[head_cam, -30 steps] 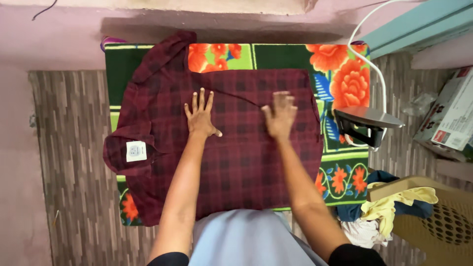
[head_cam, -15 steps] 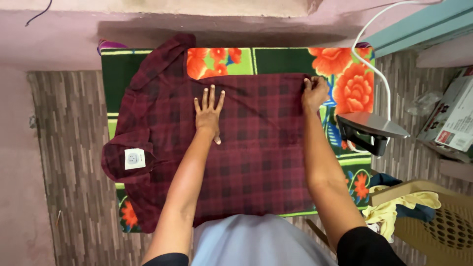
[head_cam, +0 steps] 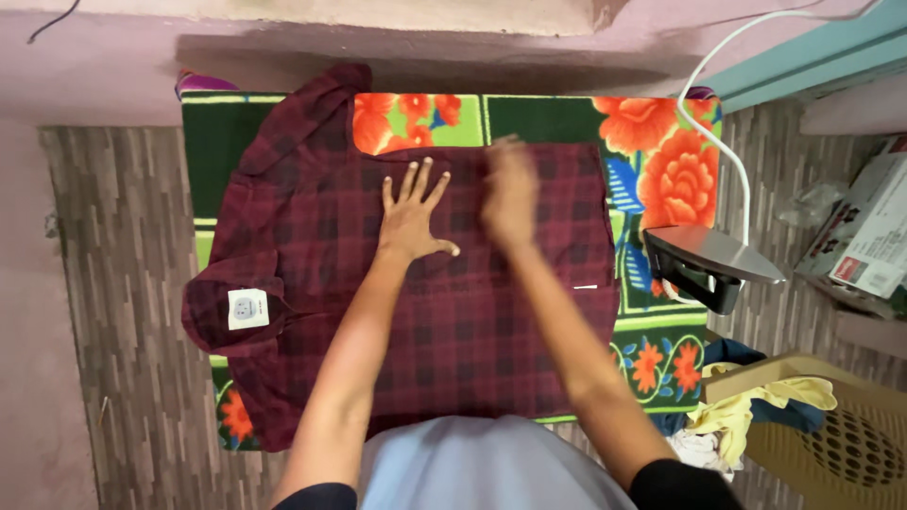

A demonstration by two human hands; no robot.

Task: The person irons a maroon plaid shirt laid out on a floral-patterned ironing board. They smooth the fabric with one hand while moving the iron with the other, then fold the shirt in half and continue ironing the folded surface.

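Observation:
A dark red checked shirt [head_cam: 312,236] lies flat on a green blanket with orange flowers [head_cam: 671,161], its collar and white label [head_cam: 248,308] to the left. My left hand [head_cam: 413,215] rests palm down on the shirt's upper middle, fingers spread. My right hand [head_cam: 510,194] is just to its right, over the shirt, blurred by motion; it appears flat and holds nothing.
An electric iron [head_cam: 710,257] stands on the blanket's right side, its white cord [head_cam: 732,156] running up to the back. A cardboard box [head_cam: 869,236] sits at far right. A tan plastic basket [head_cam: 831,430] with yellow and blue clothes is at lower right.
My right hand left the shirt's upper right corner and swept left to the middle, next to my left hand. The left hand stayed put, with its fingers spread wider.

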